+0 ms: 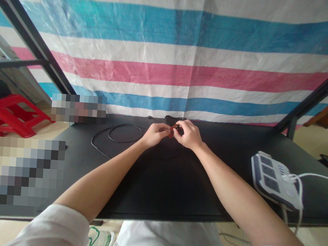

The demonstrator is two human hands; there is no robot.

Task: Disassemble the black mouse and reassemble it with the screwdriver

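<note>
Over the far middle of the black table [159,190], both my hands meet at a small orange-brown item [172,131], too small to name. My left hand [155,134] pinches it from the left, thumb and fingers together. From the right, my right hand [189,134] has its fingers curled closed around it, with something dark showing by the fingertips. Which part each hand holds is partly hidden. Just behind the hands lies a black elongated object [170,119], partly covered. A thin black cable [126,125] runs in loops to the left of my left hand.
A white and dark power strip [275,179] with white cords plugged in sits at the right. Black metal posts [306,99] rise at both sides, with a striped sheet [145,73] behind. A red stool [15,114] stands at left; two areas there are pixelated.
</note>
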